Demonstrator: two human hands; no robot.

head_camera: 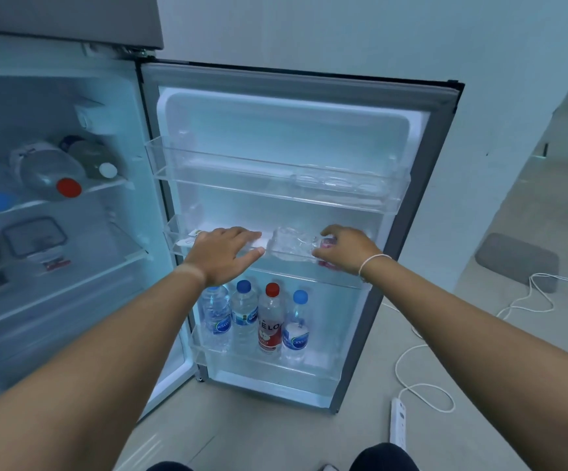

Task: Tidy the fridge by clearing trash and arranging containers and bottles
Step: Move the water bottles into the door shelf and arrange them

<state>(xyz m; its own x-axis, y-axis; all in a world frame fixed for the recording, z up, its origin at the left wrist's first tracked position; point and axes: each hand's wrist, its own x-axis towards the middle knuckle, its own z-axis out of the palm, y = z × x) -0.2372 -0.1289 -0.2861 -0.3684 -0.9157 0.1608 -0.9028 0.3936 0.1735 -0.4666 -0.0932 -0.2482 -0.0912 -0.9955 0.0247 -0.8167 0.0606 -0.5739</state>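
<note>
Both arms reach into the middle door shelf (343, 280) of an open fridge. The left hand (223, 254) lies flat, fingers spread, on white wrappers (190, 236) that stick out to its left. The right hand (345, 248) curls around something pink (326, 243); how firmly it grips is unclear. Between the hands, touching the right fingertips, lies a crumpled clear bottle (289, 244). Below the hands, four capped bottles (270, 322) stand upright in the lowest door shelf. Far left of the left hand, more bottles (51, 173) lie on an inner shelf.
</note>
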